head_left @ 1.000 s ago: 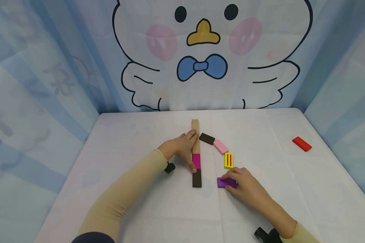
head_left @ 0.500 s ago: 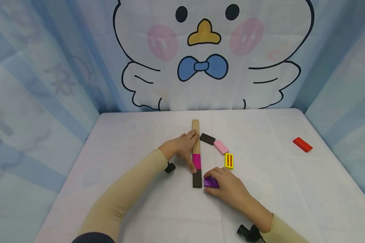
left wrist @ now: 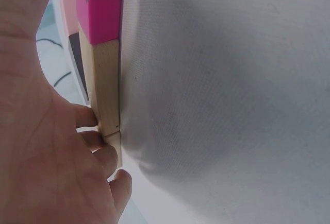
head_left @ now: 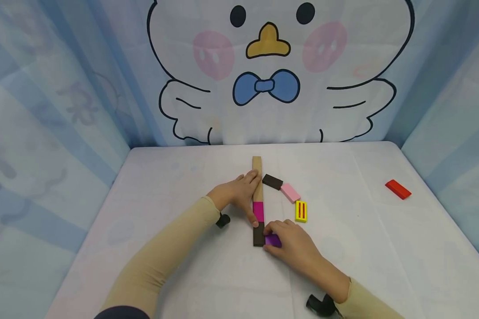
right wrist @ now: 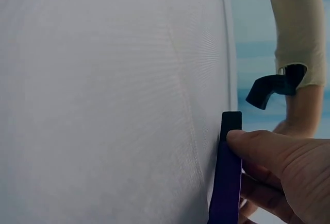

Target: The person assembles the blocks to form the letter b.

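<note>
A straight row of blocks runs away from me in the head view: a dark brown block nearest, then a magenta block, then plain wooden blocks. My left hand rests on this row, spread along it, with the thumb over the joint of the brown and magenta blocks. In the left wrist view its fingertips touch the wooden block. My right hand pinches a purple block between thumb and fingers. The purple block lies crosswise, its end against the brown block's right side.
Right of the row, a second dark block, a pink block and a yellow block with red bars form a curve. A red block lies far right on the white table. A printed curtain stands behind.
My right hand has slid the purple block left, from below the yellow block up to the dark brown block. The left hand and the other blocks stay in place.
</note>
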A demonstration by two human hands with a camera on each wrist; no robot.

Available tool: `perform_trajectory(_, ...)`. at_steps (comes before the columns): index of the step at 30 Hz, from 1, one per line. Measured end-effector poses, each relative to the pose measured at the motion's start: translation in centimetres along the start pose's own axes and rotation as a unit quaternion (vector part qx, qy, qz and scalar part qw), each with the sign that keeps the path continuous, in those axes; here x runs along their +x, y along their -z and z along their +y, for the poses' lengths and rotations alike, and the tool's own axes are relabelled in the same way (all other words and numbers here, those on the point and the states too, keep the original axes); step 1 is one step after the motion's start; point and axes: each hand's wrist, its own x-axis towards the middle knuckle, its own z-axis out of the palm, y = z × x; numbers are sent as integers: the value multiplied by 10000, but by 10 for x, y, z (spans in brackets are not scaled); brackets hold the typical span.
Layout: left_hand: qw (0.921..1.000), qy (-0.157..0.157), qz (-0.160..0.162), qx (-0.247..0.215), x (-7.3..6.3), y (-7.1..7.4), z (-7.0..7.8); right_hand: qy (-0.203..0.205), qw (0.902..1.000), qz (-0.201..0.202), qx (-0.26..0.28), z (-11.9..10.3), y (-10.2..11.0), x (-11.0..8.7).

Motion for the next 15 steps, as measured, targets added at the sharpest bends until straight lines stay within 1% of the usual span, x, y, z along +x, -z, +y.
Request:
perform_trajectory(4,10000,-10,38,40,-1,2,0,114,9999,8,-32,1,0,3)
perform_trajectory(10,10000,2,-8,23,-3,2,0,52,9999,-145,17,2,3,5)
perform_trajectory(13,10000,21,-19,-13,-2,2,0,9,10000,3,13,10,16,6)
perform_trajectory(15,10000,26,-28,-24,-2,1,0,-44,9998,180,-31,21,28,7)
